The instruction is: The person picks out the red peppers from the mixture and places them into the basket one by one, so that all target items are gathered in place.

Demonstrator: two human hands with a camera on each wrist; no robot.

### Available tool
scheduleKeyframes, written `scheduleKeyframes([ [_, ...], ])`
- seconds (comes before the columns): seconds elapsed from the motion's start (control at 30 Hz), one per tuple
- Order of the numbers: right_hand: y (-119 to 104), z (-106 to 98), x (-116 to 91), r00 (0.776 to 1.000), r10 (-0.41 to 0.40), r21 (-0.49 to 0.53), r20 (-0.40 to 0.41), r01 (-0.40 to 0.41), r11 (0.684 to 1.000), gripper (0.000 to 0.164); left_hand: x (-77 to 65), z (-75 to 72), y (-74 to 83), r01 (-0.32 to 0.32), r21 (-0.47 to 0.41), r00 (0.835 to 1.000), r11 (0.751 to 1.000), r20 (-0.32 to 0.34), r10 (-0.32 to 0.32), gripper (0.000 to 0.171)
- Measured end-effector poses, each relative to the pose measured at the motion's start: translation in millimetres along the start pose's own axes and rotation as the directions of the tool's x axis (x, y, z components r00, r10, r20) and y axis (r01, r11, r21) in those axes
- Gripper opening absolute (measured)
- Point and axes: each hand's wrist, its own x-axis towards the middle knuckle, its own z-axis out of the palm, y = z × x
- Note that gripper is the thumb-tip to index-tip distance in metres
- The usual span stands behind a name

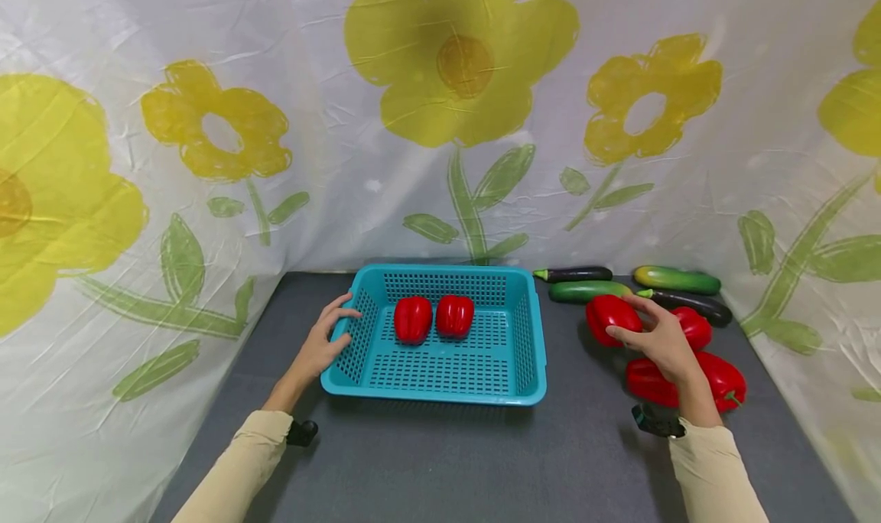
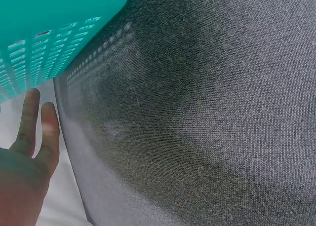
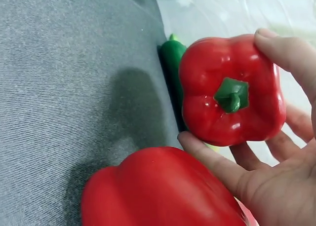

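At the left side of a turquoise plastic basket (image 1: 440, 394), my left hand (image 1: 323, 345) has its fingertips right at the rim. Two of its fingers (image 2: 49, 132) extend loosely beside the perforated wall in the left wrist view. Two red bell peppers (image 1: 413, 320) lie inside the basket. My right hand (image 1: 662, 339) pinches another red bell pepper (image 3: 229, 95) between thumb and fingers, its green stem facing the wrist camera. Below that hand are large red bell peppers (image 1: 719, 378), partly hidden by the wrist; one more red pepper (image 1: 694, 328) lies just right of the hand.
Behind the right hand lie dark eggplants (image 1: 581, 274), a green cucumber-like vegetable (image 1: 585, 291) and a yellow-green one (image 1: 677, 280). A dark grey cloth (image 1: 440, 462) covers the table. White curtains with yellow flowers (image 1: 464, 64) enclose the back and sides.
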Motion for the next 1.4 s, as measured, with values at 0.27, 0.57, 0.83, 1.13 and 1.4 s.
scheduleKeyframes([
  [0.27, 0, 2, -1, 1.0, -0.019, -0.044, 0.006, 0.019, 0.999, 0.072, -0.5, -0.8, 7.2, 0.036, -0.025, 0.999, 0.999, 0.006, -0.036, 0.034],
  [0.57, 0, 4, -1, 0.994, -0.109, -0.044, -0.03, 0.108, 0.993, 0.056, -0.8, 0.7, 1.0, 0.013, -0.009, 1.0, 1.0, 0.005, -0.012, 0.031],
  [0.83, -7, 11, -2, 0.992, -0.12, -0.004, -0.038, 0.12, 0.993, 0.064, 0.4, -0.2, 5.3, 0.007, -0.001, 1.0, 1.0, 0.001, -0.007, 0.035],
  [1.13, -8, 19, 1, 0.99, -0.14, -0.058, -0.037, 0.137, 0.989, 0.074, -0.2, 0.3, 5.6, 0.031, -0.002, 1.0, 1.0, 0.002, -0.031, 0.034],
  [1.4, -11, 22, 0, 0.979, -0.202, -0.067, -0.038, 0.199, 0.978, 0.073, 0.5, -1.0, 6.9, 0.032, -0.009, 0.999, 0.999, 0.009, -0.032, 0.033],
])
